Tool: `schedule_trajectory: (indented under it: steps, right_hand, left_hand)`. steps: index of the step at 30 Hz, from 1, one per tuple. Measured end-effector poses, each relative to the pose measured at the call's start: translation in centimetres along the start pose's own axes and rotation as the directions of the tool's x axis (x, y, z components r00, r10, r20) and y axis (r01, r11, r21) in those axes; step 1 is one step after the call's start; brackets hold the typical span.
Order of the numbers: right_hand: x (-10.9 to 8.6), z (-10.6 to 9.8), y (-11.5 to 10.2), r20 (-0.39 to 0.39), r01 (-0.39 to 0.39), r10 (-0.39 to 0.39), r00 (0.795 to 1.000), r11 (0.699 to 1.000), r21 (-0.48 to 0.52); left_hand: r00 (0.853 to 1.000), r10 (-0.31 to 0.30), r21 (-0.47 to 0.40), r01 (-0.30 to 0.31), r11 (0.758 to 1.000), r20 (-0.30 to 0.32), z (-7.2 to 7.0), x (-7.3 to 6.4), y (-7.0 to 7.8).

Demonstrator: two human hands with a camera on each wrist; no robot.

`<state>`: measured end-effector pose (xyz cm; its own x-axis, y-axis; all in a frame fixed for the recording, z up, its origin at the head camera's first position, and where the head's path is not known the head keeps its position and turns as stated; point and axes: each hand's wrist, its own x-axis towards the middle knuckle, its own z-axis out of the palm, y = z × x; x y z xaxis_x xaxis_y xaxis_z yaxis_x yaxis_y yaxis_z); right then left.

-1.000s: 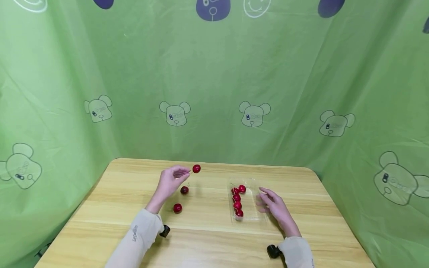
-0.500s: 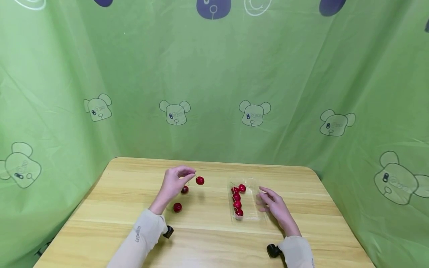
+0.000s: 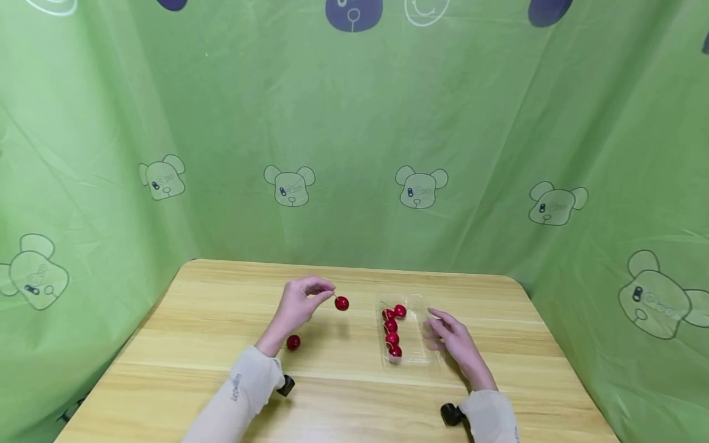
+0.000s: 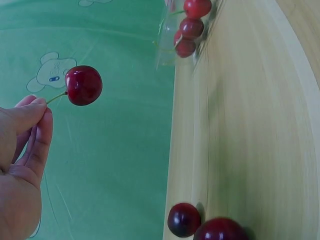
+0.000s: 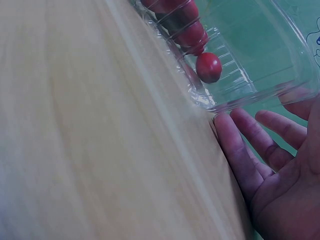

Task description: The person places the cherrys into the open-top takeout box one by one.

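Observation:
Thumb and fingers of my left hand [image 3: 296, 307] pinch the thin stem of a dark red cherry [image 3: 341, 303], which hangs above the table left of a clear plastic box [image 3: 412, 352]. In the left wrist view that cherry [image 4: 84, 85] dangles off the fingertips by its stem. Several cherries [image 3: 391, 339] lie in a row along the box's left side, one more beside the far end. My right hand [image 3: 456, 344] stays at the box's right wall, fingers loosely extended; in the right wrist view, fingertips [image 5: 223, 122] are right at the box's edge.
One loose cherry [image 3: 293, 343] lies on the wooden table [image 3: 354, 400] near my left wrist. The left wrist view shows a second loose cherry [image 4: 184, 220], hidden behind my hand in the head view. A green curtain [image 3: 354, 234] stands around the table.
My left hand has moved right, carrying the cherry toward the box, and the cherry hangs lower. One loose cherry is now covered by that hand. My right hand and the box stay put.

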<state>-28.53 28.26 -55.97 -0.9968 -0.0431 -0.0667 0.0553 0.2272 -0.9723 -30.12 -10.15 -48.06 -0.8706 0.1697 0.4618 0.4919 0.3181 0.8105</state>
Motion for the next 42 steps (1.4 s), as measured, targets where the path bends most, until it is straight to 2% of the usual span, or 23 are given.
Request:
schedule_trajectory:
  steps: [7,15,24,42]
  right_hand:
    - [0.2,0.0,0.0,0.004,0.000,0.000,1.000,1.000,0.000]
    - [0.4,-0.1,0.1,-0.001,0.011,-0.011,1.000,1.000,-0.004]
    - [0.3,0.0,0.2,0.003,0.009,-0.009,1.000,1.000,-0.004]
    - [0.1,-0.1,0.0,0.004,0.009,-0.009,1.000,1.000,0.000]
  left_hand:
    - [0.998,0.054,0.010,-0.054,0.998,0.022,1.9,0.2,0.2]
    - [0.996,0.074,-0.023,-0.073,0.997,0.042,4.1,0.4,0.4]
    - [0.996,0.061,-0.039,-0.058,0.998,0.065,6.1,0.6,0.6]
    - [0.996,0.066,-0.048,-0.063,0.997,0.058,10.4,1.9,0.4]
